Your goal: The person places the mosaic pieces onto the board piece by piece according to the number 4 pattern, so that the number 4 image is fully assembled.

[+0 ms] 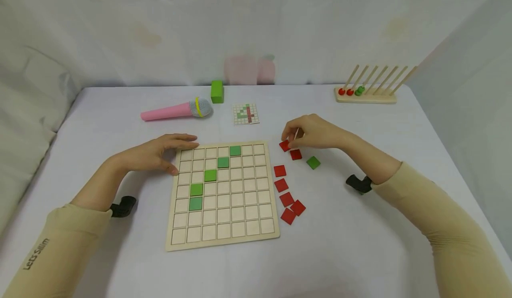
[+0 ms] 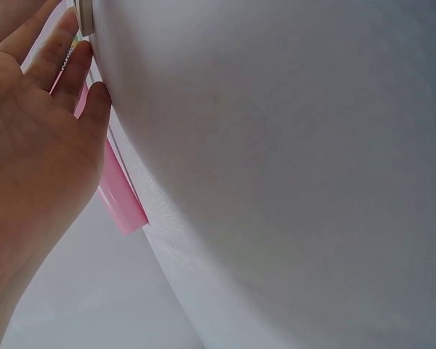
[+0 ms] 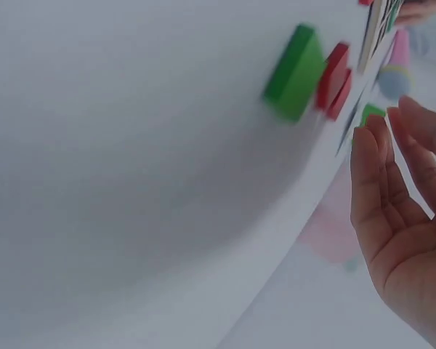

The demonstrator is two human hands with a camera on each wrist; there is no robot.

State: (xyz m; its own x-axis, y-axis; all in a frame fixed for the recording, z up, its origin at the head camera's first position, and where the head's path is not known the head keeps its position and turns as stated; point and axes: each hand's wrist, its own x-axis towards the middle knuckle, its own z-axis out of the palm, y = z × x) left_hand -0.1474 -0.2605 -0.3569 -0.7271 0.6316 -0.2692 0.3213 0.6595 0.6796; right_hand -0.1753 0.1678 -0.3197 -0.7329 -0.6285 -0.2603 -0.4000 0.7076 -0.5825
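A wooden grid board [image 1: 222, 240] lies flat with several green tiles [image 1: 210, 175] in a slanting line of its squares. My left hand [image 1: 146, 154] rests at the board's upper left corner, thumb along the left edge and fingers extended near the top edge. To the right of the board, my right hand [image 1: 316, 131] reaches down with bent fingers, tips by a red tile [image 1: 284, 145]. A second red tile [image 1: 296, 154] lies just below that one. In the right wrist view, a gap shows between thumb and fingers, with no tile between them. A loose green tile [image 1: 314, 162] lies nearby.
More red tiles [image 1: 281, 185] lie along the board's right side, some overlapping. Behind the board are a pink toy microphone [image 1: 168, 111], a green block [image 1: 217, 92] and a small pattern card [image 1: 245, 114]. A wooden peg stand [image 1: 376, 98] with red and green beads stands at back right.
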